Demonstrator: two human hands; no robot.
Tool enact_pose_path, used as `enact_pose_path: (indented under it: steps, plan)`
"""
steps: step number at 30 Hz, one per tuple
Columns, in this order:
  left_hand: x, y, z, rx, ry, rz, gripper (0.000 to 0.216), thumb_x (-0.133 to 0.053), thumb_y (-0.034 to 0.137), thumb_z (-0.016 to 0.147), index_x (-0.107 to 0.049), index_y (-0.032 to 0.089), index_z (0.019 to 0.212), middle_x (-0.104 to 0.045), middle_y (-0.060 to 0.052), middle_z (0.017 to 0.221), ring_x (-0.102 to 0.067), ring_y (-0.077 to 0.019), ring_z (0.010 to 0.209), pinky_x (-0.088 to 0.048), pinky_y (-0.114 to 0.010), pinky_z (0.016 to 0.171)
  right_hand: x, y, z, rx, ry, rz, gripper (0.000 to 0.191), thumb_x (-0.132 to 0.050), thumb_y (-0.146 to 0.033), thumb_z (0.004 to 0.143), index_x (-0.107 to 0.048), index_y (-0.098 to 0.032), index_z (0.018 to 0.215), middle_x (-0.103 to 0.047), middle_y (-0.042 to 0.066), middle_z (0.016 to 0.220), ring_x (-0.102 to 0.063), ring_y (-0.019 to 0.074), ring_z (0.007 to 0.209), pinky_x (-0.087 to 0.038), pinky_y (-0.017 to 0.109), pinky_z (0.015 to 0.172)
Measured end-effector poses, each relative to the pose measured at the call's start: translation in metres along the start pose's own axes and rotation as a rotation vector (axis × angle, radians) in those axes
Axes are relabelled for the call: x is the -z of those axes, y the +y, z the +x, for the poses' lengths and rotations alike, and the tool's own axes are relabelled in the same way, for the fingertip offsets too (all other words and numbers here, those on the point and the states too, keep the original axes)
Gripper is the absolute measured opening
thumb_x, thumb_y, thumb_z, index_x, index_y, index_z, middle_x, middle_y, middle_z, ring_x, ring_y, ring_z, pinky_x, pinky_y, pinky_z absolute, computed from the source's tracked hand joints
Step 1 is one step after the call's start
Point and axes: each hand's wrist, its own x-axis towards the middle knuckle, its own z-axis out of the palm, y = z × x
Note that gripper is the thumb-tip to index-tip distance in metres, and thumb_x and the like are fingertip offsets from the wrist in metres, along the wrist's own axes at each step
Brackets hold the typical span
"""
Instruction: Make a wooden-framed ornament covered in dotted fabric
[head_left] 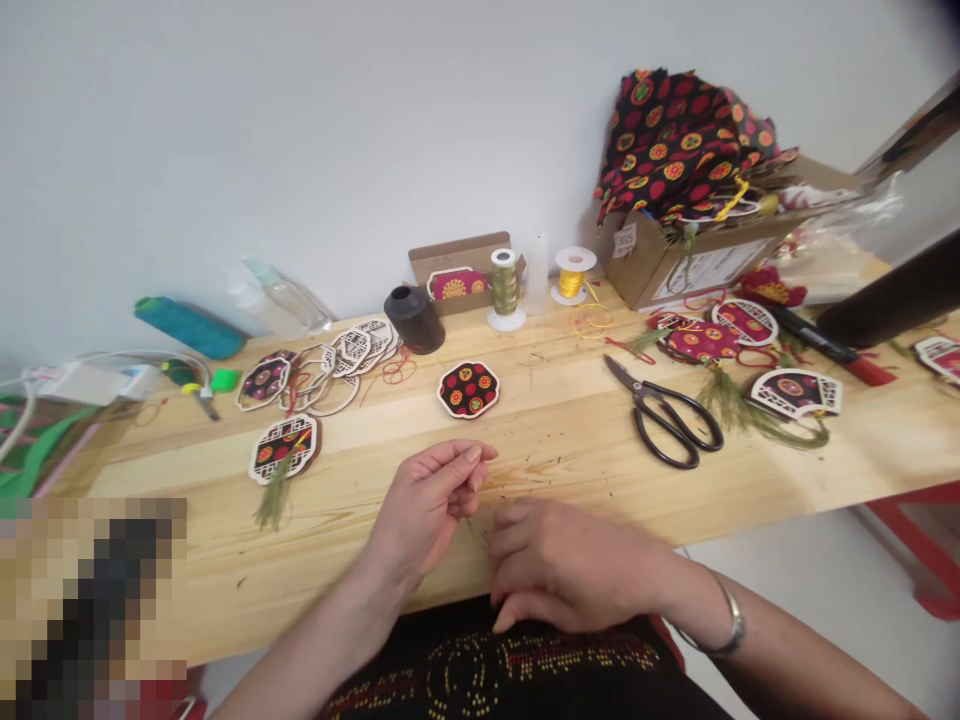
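Note:
My left hand (pixel 435 500) hovers over the near edge of the wooden table (pixel 555 430), thumb and fingertips pinched together on something too thin to name. My right hand (pixel 570 565) lies beside it at the table edge, fingers curled under, and what they hold is hidden. A thin greenish thread seems to run between the two hands. A small patterned fabric piece (pixel 468 388) with red and yellow dots lies on the table just beyond my hands. Black scissors (pixel 667 415) rest to the right of it.
Spools of olive (pixel 505 285), yellow (pixel 572 275) and black thread (pixel 415 318) stand at the back. Tasselled ornaments (pixel 283 448) and wooden frames (pixel 345 360) lie left; more ornaments (pixel 795 392) lie right. A cardboard box (pixel 675 255) holds patterned fabric. A blurred patch covers the lower left.

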Motion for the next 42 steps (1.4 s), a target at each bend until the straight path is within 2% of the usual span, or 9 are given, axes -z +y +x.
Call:
enact_pose_path:
  steps: [3, 6, 9, 13, 22, 25, 28, 33, 42]
  plan:
    - [0.002, 0.000, -0.001, 0.005, 0.002, 0.004, 0.031, -0.086, 0.037, 0.061, -0.076, 0.012, 0.075, -0.049, 0.004, 0.051, -0.032, -0.0013, 0.045, -0.019, -0.015, 0.043, 0.027, 0.006, -0.026, -0.267, 0.223, -0.207, 0.026, -0.047, -0.024, 0.098, -0.069, -0.018, 0.087, -0.067, 0.004, 0.081, -0.055, 0.0173, 0.080, -0.044, 0.029, 0.074]
    - [0.003, 0.000, -0.002, 0.012, 0.009, 0.015, 0.031, -0.085, 0.038, 0.061, -0.076, 0.012, 0.074, -0.048, 0.004, 0.051, -0.029, -0.0015, 0.045, -0.018, -0.016, 0.044, 0.050, 0.016, -0.056, -0.613, 0.439, -0.709, 0.028, -0.043, -0.017, 0.096, -0.070, -0.013, 0.090, -0.069, 0.013, 0.088, -0.056, 0.0240, 0.084, -0.045, 0.038, 0.079]
    - [0.003, 0.001, -0.002, 0.009, 0.012, 0.036, 0.030, -0.083, 0.039, 0.063, -0.076, 0.012, 0.076, -0.047, 0.004, 0.052, -0.029, -0.0023, 0.046, -0.017, -0.016, 0.044, 0.059, 0.025, -0.077, -0.941, 0.375, -0.979, 0.025, -0.046, -0.019, 0.092, -0.068, -0.007, 0.095, -0.067, 0.019, 0.091, -0.057, 0.0300, 0.084, -0.045, 0.043, 0.078]
    - [0.004, 0.001, -0.002, 0.002, 0.017, 0.057, 0.030, -0.082, 0.038, 0.063, -0.076, 0.012, 0.076, -0.047, 0.004, 0.052, -0.029, -0.0028, 0.046, -0.017, -0.017, 0.044, 0.055, 0.030, -0.087, -1.097, 0.267, -0.991, 0.023, -0.046, -0.019, 0.091, -0.064, -0.009, 0.099, -0.066, 0.016, 0.085, -0.059, 0.0285, 0.079, -0.045, 0.038, 0.074]
    - [0.004, 0.002, -0.002, -0.052, 0.031, 0.074, 0.029, -0.081, 0.040, 0.065, -0.076, 0.013, 0.076, -0.048, 0.004, 0.053, -0.032, -0.0037, 0.048, -0.019, -0.018, 0.045, 0.058, 0.035, -0.090, -1.170, 0.430, -0.918, 0.026, -0.051, -0.013, 0.081, -0.062, -0.006, 0.103, -0.064, 0.019, 0.097, -0.065, 0.0291, 0.082, -0.050, 0.039, 0.070]
    - [0.003, 0.002, -0.002, -0.085, 0.041, 0.083, 0.029, -0.080, 0.040, 0.066, -0.075, 0.014, 0.076, -0.048, 0.004, 0.052, -0.032, -0.0044, 0.048, -0.019, -0.019, 0.045, 0.058, 0.027, -0.085, -1.074, 0.681, -0.643, 0.027, -0.058, -0.027, 0.081, -0.064, -0.011, 0.102, -0.066, 0.017, 0.098, -0.066, 0.0281, 0.080, -0.053, 0.041, 0.071]
    - [0.003, 0.003, -0.002, -0.117, 0.050, 0.101, 0.030, -0.079, 0.041, 0.066, -0.075, 0.014, 0.077, -0.049, 0.003, 0.052, -0.032, -0.0048, 0.047, -0.019, -0.019, 0.045, 0.052, 0.012, -0.070, -0.838, 0.861, -0.104, 0.028, -0.060, -0.039, 0.081, -0.063, -0.017, 0.099, -0.069, 0.011, 0.091, -0.066, 0.0223, 0.076, -0.055, 0.036, 0.069]
    - [0.003, 0.004, -0.003, -0.147, 0.054, 0.112, 0.029, -0.079, 0.041, 0.067, -0.075, 0.013, 0.077, -0.048, 0.004, 0.053, -0.032, -0.0043, 0.047, -0.018, -0.019, 0.045, 0.040, -0.013, -0.044, -0.685, 0.611, 0.422, 0.038, -0.070, -0.048, 0.076, -0.063, -0.017, 0.097, -0.061, 0.003, 0.079, -0.056, 0.0150, 0.069, -0.048, 0.026, 0.060]
    - [0.005, 0.006, -0.005, -0.237, 0.053, 0.144, 0.027, -0.076, 0.040, 0.073, -0.074, 0.014, 0.080, -0.043, 0.005, 0.052, -0.033, -0.0054, 0.047, -0.020, -0.021, 0.046, 0.047, -0.023, -0.030, -0.756, 0.221, 0.425, 0.031, -0.063, -0.048, 0.082, -0.062, -0.017, 0.084, -0.046, -0.002, 0.068, -0.040, 0.0116, 0.062, -0.034, 0.024, 0.053]
